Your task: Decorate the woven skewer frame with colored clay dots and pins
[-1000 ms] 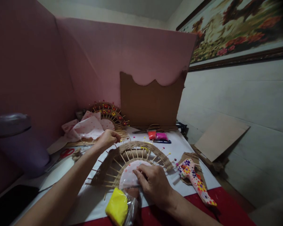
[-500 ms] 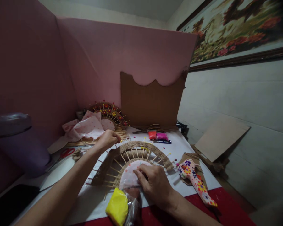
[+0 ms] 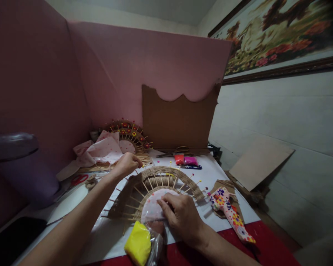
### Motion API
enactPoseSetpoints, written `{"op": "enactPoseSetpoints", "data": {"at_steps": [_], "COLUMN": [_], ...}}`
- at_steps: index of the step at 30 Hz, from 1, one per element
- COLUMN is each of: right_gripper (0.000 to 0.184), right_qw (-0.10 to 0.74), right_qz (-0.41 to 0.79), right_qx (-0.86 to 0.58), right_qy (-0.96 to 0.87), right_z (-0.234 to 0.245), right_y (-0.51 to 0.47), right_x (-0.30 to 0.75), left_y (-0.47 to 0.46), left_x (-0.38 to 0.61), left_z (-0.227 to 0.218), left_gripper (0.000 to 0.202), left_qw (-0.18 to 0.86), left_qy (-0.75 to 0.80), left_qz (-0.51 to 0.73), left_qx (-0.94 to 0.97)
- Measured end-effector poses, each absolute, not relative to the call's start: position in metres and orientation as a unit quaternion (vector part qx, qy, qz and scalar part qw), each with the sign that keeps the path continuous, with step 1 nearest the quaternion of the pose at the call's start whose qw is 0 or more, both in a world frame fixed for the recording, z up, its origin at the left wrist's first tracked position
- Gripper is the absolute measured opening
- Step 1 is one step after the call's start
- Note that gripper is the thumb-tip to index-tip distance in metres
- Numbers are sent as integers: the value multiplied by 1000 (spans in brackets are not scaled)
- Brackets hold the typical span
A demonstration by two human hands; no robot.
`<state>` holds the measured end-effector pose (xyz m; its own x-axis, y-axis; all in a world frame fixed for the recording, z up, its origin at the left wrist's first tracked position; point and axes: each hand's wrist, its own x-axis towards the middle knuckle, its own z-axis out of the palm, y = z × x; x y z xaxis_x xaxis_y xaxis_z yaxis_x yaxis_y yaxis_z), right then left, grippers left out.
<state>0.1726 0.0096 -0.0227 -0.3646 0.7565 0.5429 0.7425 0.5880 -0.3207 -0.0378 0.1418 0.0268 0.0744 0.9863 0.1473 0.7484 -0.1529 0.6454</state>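
A half-round fan frame of thin sticks woven with brown twine (image 3: 161,171) lies in front of me, its inner half-disc covered in spotted pale cloth (image 3: 152,207). Small coloured balls cap several stick ends along its right and top. My left hand (image 3: 128,164) is closed at the frame's upper left, its fingertips on a yellow-tipped stick end (image 3: 142,166). Over the cloth centre, my right hand (image 3: 181,216) has thumb and forefinger pinched together; whatever lies between them is hidden. Just below sits a yellow clay packet (image 3: 138,242) in clear wrapping.
A decorated fan (image 3: 131,133) stands at the back left beside spotted cloth (image 3: 104,149). Red and magenta packets (image 3: 185,160) and scissors (image 3: 173,152) lie behind the frame. A flowered, bent piece (image 3: 230,214) rests on cardboard at right. A purple bottle (image 3: 24,173) stands left.
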Motion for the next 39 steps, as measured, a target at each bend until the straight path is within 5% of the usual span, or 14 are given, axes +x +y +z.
{"op": "enactPoseSetpoints", "data": {"at_steps": [18,23,26,28,33,39], "right_gripper": [27,29,27,22,18,25], "right_qw": [398,397,414,428,440,424], "right_qz": [97,79,83,85,64,65], "right_qx": [-470,-458,-451,-452,-446,-447], "right_qy": [-782,-791,-787,-778,-777,-785], "right_z": [-11,-11,-12,-12,-14,-15], "right_y": [6,6,6,6,7,8], "right_x": [175,175,175,176,178,179], "left_y": [112,53,14,-6,-32,-34], "left_x": [-29,-16,-20,-25,-24,-19], "left_z": [60,67,62,56,32,18], "left_gripper": [27,24,21,34,66,48], "left_qw": [110,187,347,369,275,195], "left_qy": [614,534,428,377,353,364], "left_qz": [323,283,192,152,121,106], "left_qx": [711,774,812,836,886,905]}}
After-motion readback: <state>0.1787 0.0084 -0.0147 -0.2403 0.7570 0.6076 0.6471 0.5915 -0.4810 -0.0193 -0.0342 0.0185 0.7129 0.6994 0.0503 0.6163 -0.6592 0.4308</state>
